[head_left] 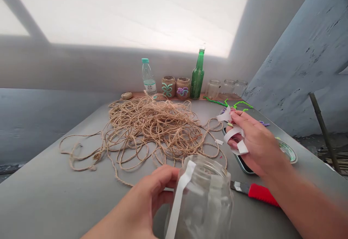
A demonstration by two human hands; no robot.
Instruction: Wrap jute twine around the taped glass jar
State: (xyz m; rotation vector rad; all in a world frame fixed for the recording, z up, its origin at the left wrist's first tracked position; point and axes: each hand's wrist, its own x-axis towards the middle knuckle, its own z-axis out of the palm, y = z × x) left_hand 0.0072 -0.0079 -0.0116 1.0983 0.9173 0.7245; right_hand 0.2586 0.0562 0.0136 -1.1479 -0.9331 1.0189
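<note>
Left hand (148,195) holds jar (202,208) — bottle label (149,86) in Chinese.

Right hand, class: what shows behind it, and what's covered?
Behind the right hand show parts of a phone and a round roll. Hand and white strip hide the phone's middle; the roll's left side is covered.

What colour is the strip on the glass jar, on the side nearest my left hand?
White; the strip shows best in the head view.
</note>
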